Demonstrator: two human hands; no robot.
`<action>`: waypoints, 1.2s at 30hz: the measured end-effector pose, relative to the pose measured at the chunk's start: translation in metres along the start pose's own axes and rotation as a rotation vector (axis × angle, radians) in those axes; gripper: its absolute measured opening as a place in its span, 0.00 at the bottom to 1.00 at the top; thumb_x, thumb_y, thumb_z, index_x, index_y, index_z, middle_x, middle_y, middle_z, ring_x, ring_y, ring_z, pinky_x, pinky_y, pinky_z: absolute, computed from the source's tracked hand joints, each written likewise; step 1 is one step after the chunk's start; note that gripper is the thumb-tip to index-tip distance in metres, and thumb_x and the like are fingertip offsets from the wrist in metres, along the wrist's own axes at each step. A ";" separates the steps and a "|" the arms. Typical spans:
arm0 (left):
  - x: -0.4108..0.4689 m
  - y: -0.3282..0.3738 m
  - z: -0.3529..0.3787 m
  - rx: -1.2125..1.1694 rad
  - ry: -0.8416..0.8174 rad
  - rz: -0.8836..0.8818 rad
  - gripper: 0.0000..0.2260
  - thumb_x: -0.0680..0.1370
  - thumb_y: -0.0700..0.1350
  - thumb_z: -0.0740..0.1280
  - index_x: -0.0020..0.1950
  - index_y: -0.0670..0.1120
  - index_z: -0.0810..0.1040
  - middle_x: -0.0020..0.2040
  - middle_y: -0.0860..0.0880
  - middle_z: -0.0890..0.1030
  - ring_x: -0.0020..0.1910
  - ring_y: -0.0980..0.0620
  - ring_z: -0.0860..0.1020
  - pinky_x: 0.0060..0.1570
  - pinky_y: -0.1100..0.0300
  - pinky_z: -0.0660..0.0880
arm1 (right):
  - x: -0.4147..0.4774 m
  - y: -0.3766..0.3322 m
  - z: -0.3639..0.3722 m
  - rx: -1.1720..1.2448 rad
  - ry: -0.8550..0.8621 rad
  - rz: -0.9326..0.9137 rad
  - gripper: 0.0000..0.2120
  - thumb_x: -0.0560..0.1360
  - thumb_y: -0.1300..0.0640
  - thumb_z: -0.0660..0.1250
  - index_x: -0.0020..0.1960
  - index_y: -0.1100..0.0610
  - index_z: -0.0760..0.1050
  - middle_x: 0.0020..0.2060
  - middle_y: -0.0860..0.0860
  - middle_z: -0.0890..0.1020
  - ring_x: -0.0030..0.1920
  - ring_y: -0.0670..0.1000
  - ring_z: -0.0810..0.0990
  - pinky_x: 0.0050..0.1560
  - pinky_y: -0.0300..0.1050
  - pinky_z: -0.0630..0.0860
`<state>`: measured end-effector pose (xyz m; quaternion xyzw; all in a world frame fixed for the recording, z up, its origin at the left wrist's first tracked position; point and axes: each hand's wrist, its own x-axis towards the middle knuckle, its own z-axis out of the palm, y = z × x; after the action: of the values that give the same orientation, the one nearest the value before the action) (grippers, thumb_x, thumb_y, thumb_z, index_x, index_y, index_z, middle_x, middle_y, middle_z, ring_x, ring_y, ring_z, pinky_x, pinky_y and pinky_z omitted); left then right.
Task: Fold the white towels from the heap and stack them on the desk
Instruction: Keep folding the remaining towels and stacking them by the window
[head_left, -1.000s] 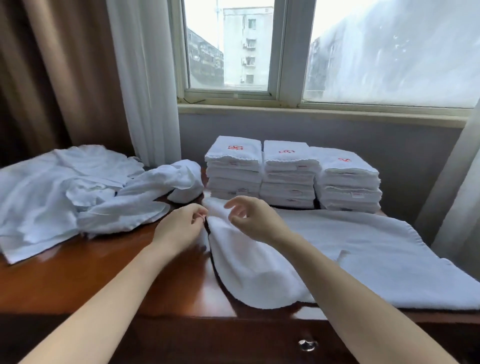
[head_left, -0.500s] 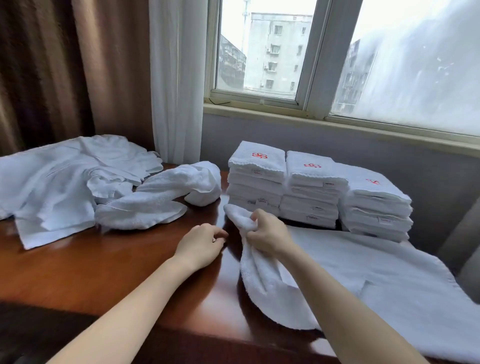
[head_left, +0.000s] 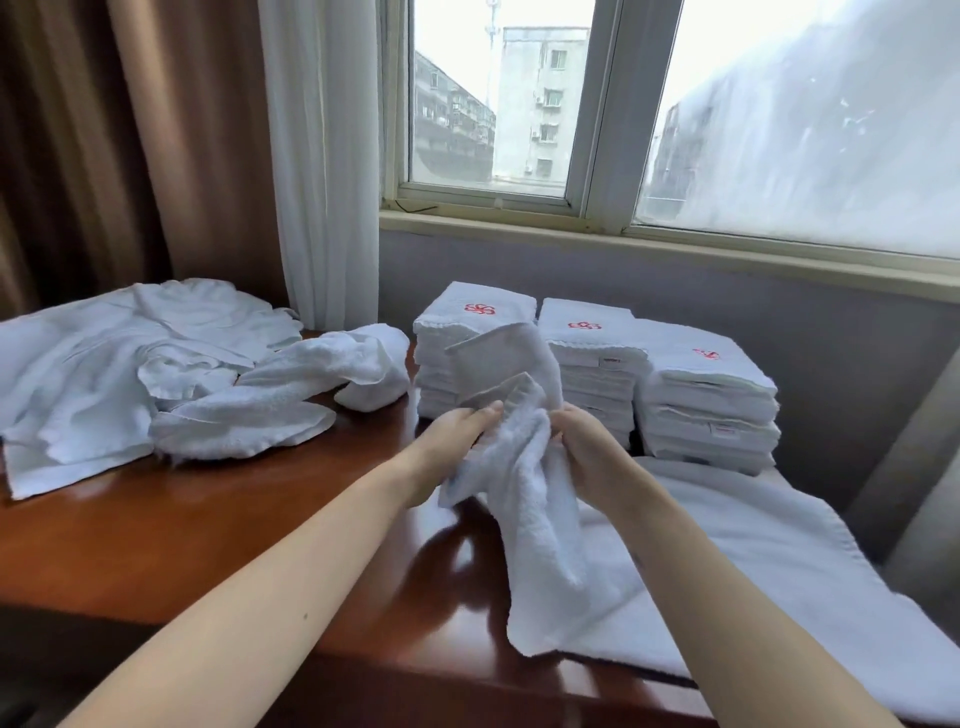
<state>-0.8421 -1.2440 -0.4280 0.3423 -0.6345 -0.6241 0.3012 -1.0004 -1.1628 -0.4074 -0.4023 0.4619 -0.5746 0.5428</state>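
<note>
1. The left hand (head_left: 457, 441), empty a moment ago, now grips the towel (head_left: 524, 499) beside the right hand (head_left: 587, 447), the fingers of both curled into it.
2. The towel is now raised at frame centre, its tail trailing onto the desk (head_left: 208, 545).
3. The heap (head_left: 156, 374) at left is unchanged.

Bare counter (head_left: 171, 540) in front left gives free passage; the towel heap (head_left: 156, 369) blocks far left, three folded stacks (head_left: 592, 374) block behind, spread towel (head_left: 753, 561) covers right

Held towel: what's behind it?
The left stack and middle stack of folded towels stand behind it, and their tops show. The towel hides their adjoining fronts, so the lower layers there can't be seen.
</note>
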 end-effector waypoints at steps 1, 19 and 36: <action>-0.001 0.004 0.002 -0.008 0.010 0.017 0.25 0.73 0.60 0.67 0.59 0.42 0.81 0.54 0.45 0.85 0.57 0.48 0.82 0.63 0.51 0.75 | 0.001 -0.001 -0.003 -0.038 -0.029 0.004 0.11 0.74 0.69 0.61 0.53 0.66 0.79 0.44 0.59 0.83 0.45 0.55 0.83 0.49 0.49 0.80; -0.071 0.049 -0.038 0.460 0.343 0.107 0.31 0.77 0.52 0.70 0.77 0.53 0.62 0.62 0.56 0.74 0.55 0.64 0.75 0.42 0.73 0.74 | 0.039 -0.048 0.070 -1.048 -0.059 -0.172 0.26 0.72 0.32 0.57 0.39 0.57 0.72 0.29 0.52 0.81 0.32 0.54 0.81 0.39 0.50 0.76; -0.184 0.070 -0.159 0.695 0.662 -0.174 0.17 0.75 0.59 0.70 0.38 0.49 0.71 0.33 0.53 0.70 0.25 0.57 0.69 0.28 0.65 0.66 | 0.063 -0.019 0.201 -0.125 -0.139 -0.205 0.13 0.83 0.56 0.59 0.52 0.64 0.77 0.45 0.63 0.84 0.35 0.58 0.85 0.30 0.43 0.79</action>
<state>-0.6097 -1.1894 -0.3432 0.6543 -0.6447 -0.2559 0.3013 -0.8172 -1.2451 -0.3412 -0.5194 0.4147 -0.5676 0.4858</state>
